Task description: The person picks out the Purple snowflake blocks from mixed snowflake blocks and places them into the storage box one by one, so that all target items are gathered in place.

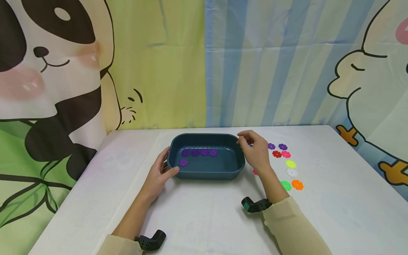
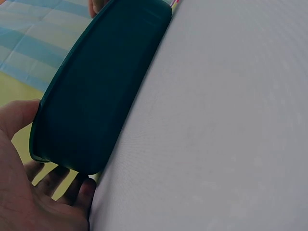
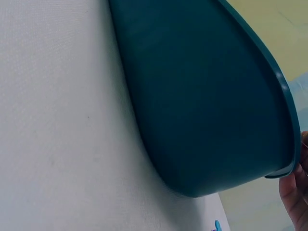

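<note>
The left grip point(image 1: 158, 177), half curled, clasped the left end of the blue tub point(image 1: 204, 175), thumb at the rim. The tub, purple discs point(image 1: 195, 152) inside, lay between the two grips, long axis crosswise; whether its base touched the counter point(image 1: 204, 212) was unclear. Farther off, the right grip point(image 1: 256, 150), nearly closed, pinched the right rim, contact hard to see, partly hiding a blue piece point(image 1: 251, 144).

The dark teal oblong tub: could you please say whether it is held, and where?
The left hand grips the dark teal oblong tub by its left end; the right hand appears to pinch its right rim.
</note>
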The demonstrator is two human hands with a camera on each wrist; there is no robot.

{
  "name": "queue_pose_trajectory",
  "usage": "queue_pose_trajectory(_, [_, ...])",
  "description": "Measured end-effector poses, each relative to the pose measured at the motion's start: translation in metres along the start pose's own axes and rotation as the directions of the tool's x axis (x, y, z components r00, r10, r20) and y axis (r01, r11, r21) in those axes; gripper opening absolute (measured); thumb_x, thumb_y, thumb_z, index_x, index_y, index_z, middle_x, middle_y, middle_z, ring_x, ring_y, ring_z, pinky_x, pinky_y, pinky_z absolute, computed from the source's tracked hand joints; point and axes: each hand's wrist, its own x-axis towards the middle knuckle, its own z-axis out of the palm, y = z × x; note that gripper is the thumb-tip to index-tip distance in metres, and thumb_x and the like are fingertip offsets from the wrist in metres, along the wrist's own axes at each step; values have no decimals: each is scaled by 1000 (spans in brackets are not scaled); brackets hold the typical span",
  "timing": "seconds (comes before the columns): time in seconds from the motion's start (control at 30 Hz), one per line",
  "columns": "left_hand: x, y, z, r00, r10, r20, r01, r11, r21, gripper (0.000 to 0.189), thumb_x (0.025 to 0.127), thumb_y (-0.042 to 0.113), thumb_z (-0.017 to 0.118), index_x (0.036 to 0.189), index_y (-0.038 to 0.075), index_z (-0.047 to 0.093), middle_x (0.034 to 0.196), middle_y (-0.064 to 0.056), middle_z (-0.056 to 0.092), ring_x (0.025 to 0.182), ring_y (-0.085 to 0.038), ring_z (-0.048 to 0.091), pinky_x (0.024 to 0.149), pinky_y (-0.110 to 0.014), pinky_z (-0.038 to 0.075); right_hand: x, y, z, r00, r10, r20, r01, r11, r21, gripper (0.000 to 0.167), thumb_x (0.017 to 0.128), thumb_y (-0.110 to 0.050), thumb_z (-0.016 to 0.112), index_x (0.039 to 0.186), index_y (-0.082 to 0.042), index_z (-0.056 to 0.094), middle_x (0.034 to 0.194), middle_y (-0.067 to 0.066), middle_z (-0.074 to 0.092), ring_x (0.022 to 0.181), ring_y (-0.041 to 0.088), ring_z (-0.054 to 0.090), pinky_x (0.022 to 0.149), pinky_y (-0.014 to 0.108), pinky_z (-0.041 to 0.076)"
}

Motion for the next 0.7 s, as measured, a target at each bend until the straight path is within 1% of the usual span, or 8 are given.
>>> queue_pose_trajectory(0.2, [0, 1, 0, 1000, 0, 0, 0, 1000, -5, 80, 97, 16, 67, 165, 16, 25, 166, -15, 34, 149, -35, 41, 103, -8, 36, 1, 4, -3, 1000, 27, -5, -27, 999, 26, 23, 102, -12, 56, 114, -5, 74, 93, 15, 77, 77, 26, 67, 65, 18, 52])
queue_pose_trajectory(0.4, [-1, 2, 0, 1000, 3, -2, -3, 1000, -4, 79, 97, 16, 67, 165, 16, 25, 166, -15, 35, 147, -35, 43, 102, -8, 37, 2, 11, -7, 997, 79, -2, -79, 997, 11, 24, 102, -16, 57, 118, -7, 73, 100, 15, 77, 83, 27, 67, 64, 18, 52])
queue_pose_trajectory(0.53, [0, 2, 0, 1000, 5, -1, -5, 1000, -10, 79, 97, 14, 67, 165, 16, 25, 165, -16, 36, 146, -36, 44, 101, -7, 37, 3, 17, -11, 992, 125, 4, -125, 992, -3, 26, 102, -20, 59, 122, -11, 71, 106, 14, 76, 91, 28, 69, 68, 16, 52])
queue_pose_trajectory(0.7, [0, 1, 0, 1000, 3, -1, -3, 1000, -15, 79, 97, 13, 66, 165, 15, 25, 165, -16, 35, 145, -36, 44, 100, -7, 37, 3, 24, -14, 983, 181, 22, -181, 983, -5, 27, 103, -21, 58, 125, -11, 70, 112, 15, 75, 99, 27, 69, 73, 13, 50])
